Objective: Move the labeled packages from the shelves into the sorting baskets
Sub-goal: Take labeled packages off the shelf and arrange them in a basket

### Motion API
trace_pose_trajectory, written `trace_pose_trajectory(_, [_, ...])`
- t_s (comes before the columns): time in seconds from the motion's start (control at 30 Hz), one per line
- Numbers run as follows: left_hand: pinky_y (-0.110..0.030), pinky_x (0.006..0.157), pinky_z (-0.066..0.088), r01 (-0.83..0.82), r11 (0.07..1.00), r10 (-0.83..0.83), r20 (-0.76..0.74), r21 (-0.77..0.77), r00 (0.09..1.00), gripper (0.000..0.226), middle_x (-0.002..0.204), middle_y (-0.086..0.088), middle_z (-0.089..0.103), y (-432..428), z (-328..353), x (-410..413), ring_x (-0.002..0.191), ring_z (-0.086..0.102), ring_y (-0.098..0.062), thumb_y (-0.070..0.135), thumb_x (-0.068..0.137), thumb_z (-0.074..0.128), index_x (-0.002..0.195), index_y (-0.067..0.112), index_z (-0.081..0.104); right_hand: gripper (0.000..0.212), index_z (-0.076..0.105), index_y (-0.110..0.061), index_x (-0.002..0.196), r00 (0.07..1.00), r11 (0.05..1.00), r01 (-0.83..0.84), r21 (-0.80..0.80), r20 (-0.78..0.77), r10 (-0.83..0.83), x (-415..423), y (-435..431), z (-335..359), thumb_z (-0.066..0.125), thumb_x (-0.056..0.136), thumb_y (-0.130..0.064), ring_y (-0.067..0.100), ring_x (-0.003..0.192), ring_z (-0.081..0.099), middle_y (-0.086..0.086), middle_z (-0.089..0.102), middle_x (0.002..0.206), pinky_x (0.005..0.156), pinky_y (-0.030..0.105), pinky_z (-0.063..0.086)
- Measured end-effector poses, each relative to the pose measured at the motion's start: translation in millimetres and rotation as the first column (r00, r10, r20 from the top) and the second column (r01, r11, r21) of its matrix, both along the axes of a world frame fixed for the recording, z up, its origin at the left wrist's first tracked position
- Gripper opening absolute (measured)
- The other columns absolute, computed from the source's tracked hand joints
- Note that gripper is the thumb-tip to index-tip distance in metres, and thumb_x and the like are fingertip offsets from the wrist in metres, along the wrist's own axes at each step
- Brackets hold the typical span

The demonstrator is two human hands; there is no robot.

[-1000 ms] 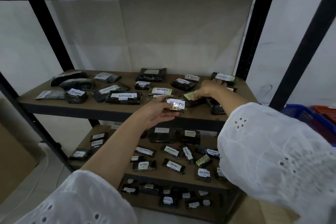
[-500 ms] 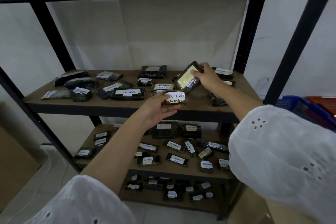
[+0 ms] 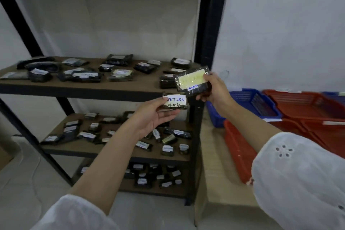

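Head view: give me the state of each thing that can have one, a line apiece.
Left hand, grips the small dark package with the white RETURN label, clear of the shelf.
Right hand, grips the larger dark package with the yellow label, clear of the shelf.
Blue plastic basket, upright, open-topped.
Red plastic baskets, upright, open-topped.
Black-framed brown shelves, loaded with labelled packages.

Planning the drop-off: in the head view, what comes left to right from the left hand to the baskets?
In order: left hand → RETURN package → yellow-label package → right hand → blue basket → far red basket.
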State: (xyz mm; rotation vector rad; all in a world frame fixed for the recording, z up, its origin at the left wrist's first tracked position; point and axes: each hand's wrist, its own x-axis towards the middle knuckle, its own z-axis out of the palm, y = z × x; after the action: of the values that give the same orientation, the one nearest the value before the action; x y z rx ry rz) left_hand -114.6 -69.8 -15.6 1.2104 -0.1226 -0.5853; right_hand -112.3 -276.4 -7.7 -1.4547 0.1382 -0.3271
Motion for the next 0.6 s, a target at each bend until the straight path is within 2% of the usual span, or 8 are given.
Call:
trace_pose_trajectory(0.1, [-0.031,0.08,0.057,0.038,0.999,-0.039,-0.043,-0.011,0.998,0.021,0.094,-0.013,0.071,-52,-16,-33,0.085,0.071,-0.021,0.017,0.098,0.045,0.11,0.005,0.058,0.022,0.053,-0.014,0.093,0.997,0.997,0.077,-0.002,-0.026,-0.077,-34,-55,-15,0.037,0.1,-0.027,0.018,0.037,0.053,0.003,0.066,0.06,0.04,0.024,0.035])
trace_pose_trajectory(0.23, [-0.034,0.087,0.054,0.073,0.997,-0.074,-0.06,-0.006,0.995,0.023,0.106,-0.015,0.067,-116,-33,-63,0.094,0.068,-0.023,0.018,0.099,0.043,0.117,0.008,0.055,0.042,0.057,-0.005,0.113,0.988,0.991,0.13,0.001,-0.088,-0.129,-66,-121,-38,0.033,0.101,-0.038,0.023,0.053,0.056,0.001,0.069,0.067,0.051,0.034,0.037])
trace_pose_trajectory(0.33, [-0.035,0.088,0.054,0.106,0.994,-0.105,-0.051,0.026,0.993,0.02,0.104,-0.012,0.069,-157,-40,-68,0.095,0.067,-0.023,0.018,0.099,0.043,0.112,0.013,0.057,0.042,0.059,-0.007,0.113,0.982,0.985,0.166,0.045,-0.103,-0.16,-73,-159,-49,0.034,0.101,-0.039,0.024,0.059,0.056,-0.001,0.071,0.068,0.052,0.034,0.038])
trace_pose_trajectory(0.43, [-0.03,0.082,0.057,0.138,0.989,-0.135,-0.05,0.062,0.99,0.019,0.103,-0.011,0.07,-192,-46,-60,0.089,0.069,-0.019,0.017,0.097,0.047,0.113,0.013,0.057,0.039,0.06,-0.012,0.107,0.973,0.976,0.2,0.088,-0.135,-0.187,-68,-188,-59,0.035,0.101,-0.041,0.022,0.056,0.056,-0.003,0.071,0.068,0.052,0.033,0.04])
trace_pose_trajectory(0.6, [-0.03,0.081,0.057,0.162,0.987,-0.16,-0.11,0.007,0.981,0.021,0.112,-0.016,0.067,-237,-55,-24,0.092,0.07,-0.02,0.009,0.093,0.053,0.113,0.013,0.056,0.048,0.059,-0.004,0.115,0.969,0.978,0.203,0.039,-0.153,-0.194,-31,-236,-78,0.033,0.101,-0.04,0.018,0.044,0.054,0.005,0.071,0.075,0.05,0.032,0.04])
